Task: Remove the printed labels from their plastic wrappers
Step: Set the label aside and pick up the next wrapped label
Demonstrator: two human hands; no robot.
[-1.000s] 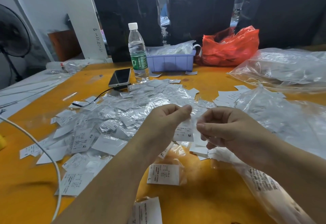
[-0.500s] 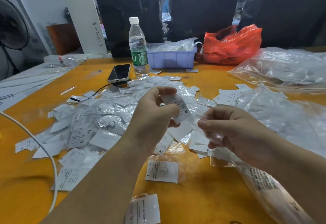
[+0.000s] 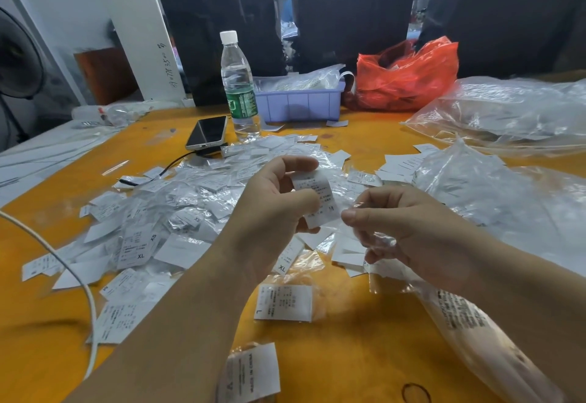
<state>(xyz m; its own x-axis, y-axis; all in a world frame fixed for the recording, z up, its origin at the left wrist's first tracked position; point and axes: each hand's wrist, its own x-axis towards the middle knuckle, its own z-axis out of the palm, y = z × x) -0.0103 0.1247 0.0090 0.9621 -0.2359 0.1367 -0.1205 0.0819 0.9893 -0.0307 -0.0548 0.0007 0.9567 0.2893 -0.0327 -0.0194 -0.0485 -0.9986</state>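
Observation:
My left hand [image 3: 276,209] pinches a white printed label [image 3: 318,199] marked M between thumb and fingers, held upright above the table. Just to its right, my right hand [image 3: 412,234] grips a small crumpled clear plastic wrapper [image 3: 382,239] in its curled fingers. Under both hands a heap of wrapped and loose labels [image 3: 177,212] is spread over the orange table [image 3: 348,355]. A label marked L [image 3: 283,302] lies alone below my left wrist.
At the back stand a water bottle [image 3: 239,91], a phone [image 3: 207,133] on a cable, a purple bin [image 3: 299,104] and a red bag [image 3: 409,76]. Large clear plastic bags [image 3: 507,114] fill the right side. A white cord [image 3: 63,263] crosses the left.
My left hand has drawn the M label out of its wrapper, lifted it away to the left and turned it upright. The right hand has kept the empty wrapper.

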